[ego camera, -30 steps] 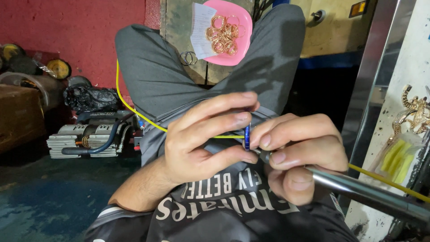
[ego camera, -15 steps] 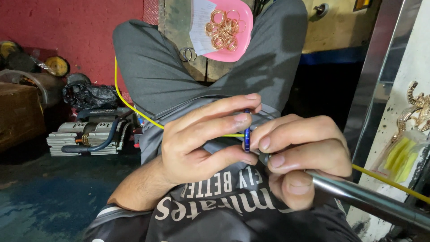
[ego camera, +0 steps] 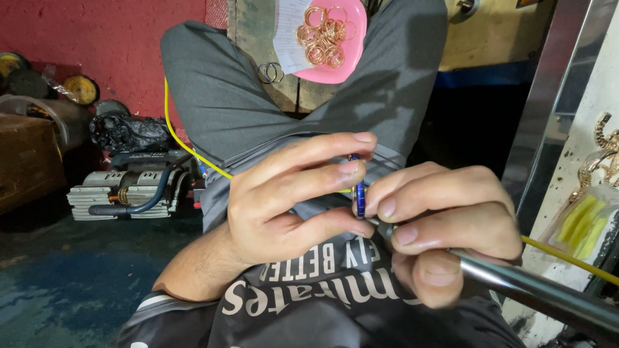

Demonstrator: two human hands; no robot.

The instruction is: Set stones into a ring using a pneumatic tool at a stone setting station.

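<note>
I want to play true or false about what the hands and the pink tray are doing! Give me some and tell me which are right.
1. Both hands pinch a small blue ring between them. True: the left hand and the right hand both have fingertips on it.
2. The pink tray holds gold-coloured rings. True.
3. The right hand grips a wooden stick. False: it holds a shiny metal rod.
4. The cord across the lap is green. False: it is yellow.
5. The wall behind is red. True.
</note>
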